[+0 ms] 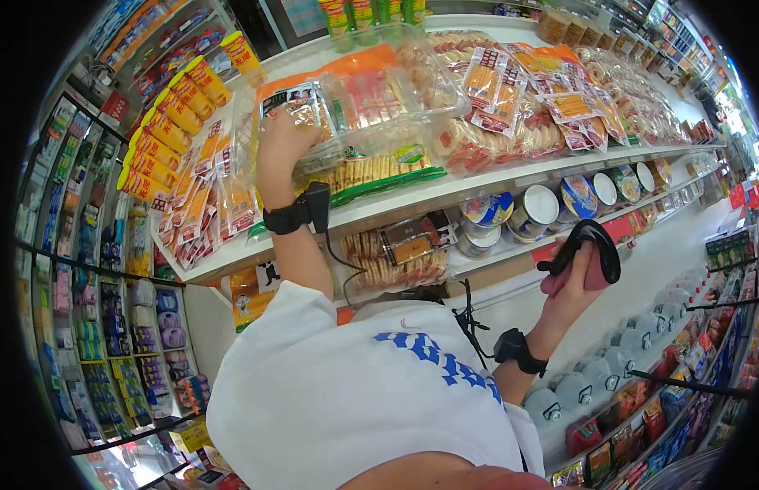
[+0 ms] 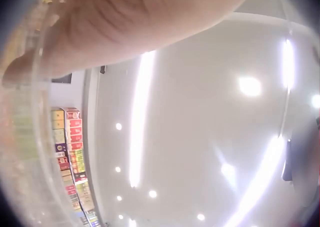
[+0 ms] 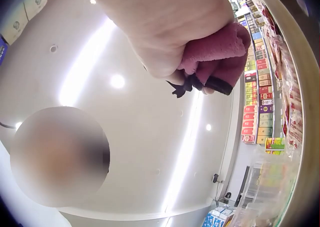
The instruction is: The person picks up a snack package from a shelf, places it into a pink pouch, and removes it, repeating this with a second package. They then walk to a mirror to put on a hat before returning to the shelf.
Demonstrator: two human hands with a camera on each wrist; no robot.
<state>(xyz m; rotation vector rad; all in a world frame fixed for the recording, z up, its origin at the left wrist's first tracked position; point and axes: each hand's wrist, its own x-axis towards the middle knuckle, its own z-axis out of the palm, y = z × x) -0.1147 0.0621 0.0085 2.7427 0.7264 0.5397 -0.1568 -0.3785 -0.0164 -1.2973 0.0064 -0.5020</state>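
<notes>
In the head view my left hand [image 1: 288, 147] reaches over the left part of a clear plastic container [image 1: 359, 131] on the upper shelf, beside a dark-and-white packet [image 1: 296, 104]. Its fingertips are partly hidden, so whether they grip anything is unclear. A finger or thumb of the left hand [image 2: 125, 27] lies against clear plastic [image 2: 42, 102] in the left wrist view. My right hand [image 1: 569, 296], away from the shelf, holds a bunched pink cloth [image 1: 596, 276] with black trim. The right wrist view shows that hand [image 3: 175, 27] gripping the pink cloth [image 3: 215, 49].
Yellow-capped tubes [image 1: 169, 129] line the shelf's left end, near sausage packs [image 1: 201, 192]. More packs [image 1: 494, 86] lie right of the container. Round tubs [image 1: 536, 206] stand on the lower shelf [image 1: 489, 269]. Large bottles [image 1: 593, 382] stand below at the right.
</notes>
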